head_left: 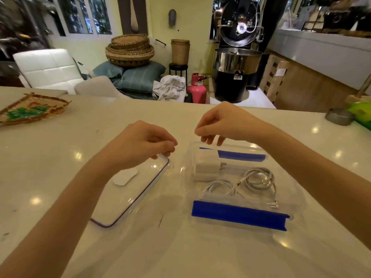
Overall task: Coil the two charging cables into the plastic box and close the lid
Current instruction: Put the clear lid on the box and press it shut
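Observation:
A clear plastic box with a blue latch on its near side and another on its far side stands open on the counter, right of centre. Inside lie two coiled white cables, one on the right and one on the left, beside a white charger block. The clear lid, edged with a purple seal, lies to the left of the box. My left hand pinches the lid's far corner. My right hand hovers over the box's far rim, fingers loosely bent and holding nothing.
A white oval shape shows through the lid. A woven tray with something green in it sits at the counter's far left. A grey round base and a green object are at the far right.

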### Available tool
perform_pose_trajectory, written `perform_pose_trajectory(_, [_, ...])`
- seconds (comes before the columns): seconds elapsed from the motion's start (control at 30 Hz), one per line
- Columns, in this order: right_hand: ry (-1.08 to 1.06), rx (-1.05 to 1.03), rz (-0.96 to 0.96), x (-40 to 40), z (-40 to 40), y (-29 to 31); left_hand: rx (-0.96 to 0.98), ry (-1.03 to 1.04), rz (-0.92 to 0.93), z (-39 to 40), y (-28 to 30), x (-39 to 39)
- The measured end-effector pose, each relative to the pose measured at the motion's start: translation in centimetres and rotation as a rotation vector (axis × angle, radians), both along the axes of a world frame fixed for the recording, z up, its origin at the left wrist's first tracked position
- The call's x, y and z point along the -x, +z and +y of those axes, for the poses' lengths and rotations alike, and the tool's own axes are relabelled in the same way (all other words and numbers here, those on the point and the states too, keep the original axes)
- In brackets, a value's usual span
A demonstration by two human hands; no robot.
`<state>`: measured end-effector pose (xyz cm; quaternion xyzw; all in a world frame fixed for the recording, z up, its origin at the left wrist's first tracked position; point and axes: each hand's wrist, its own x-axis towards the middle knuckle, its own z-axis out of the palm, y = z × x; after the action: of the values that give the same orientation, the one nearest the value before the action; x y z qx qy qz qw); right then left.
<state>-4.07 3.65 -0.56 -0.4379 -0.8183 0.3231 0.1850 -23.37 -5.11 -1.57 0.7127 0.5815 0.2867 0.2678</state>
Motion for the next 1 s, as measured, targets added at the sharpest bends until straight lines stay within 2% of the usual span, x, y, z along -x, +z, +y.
perform_pose_trajectory(0.13, [0.103,-0.063,-0.046,4.5,1.9,-0.8,-0.048,0.183,0.097,-1.2,-1.8,4.4])
perform_pose_trajectory(0.33, [0.141,-0.008,-0.315,10.5,4.0,-3.7,-0.056,0.471,0.279,-1.9,-6.1,9.2])
perform_pose_trajectory(0.43, [0.132,0.027,-0.374,12.0,4.4,-4.9,-0.026,0.523,0.354,-1.9,-7.7,10.6])
perform_pose_trajectory(0.57, [0.108,0.044,-0.427,12.8,4.3,-5.9,-0.015,0.587,0.332,-1.9,-8.9,11.2])
perform_pose_trajectory(0.77, [0.065,-0.043,-0.396,12.6,4.4,-6.2,-0.092,0.644,0.265,-1.6,-9.5,11.1])
perform_pose_trajectory(0.87, [0.056,-0.177,-0.360,12.1,4.5,-5.4,-0.136,0.635,0.250,-1.2,-9.1,11.1])
perform_pose_trajectory(1.0, [-0.004,-0.296,-0.170,10.3,4.6,-3.5,-0.304,0.638,0.184,-0.6,-6.4,10.4])
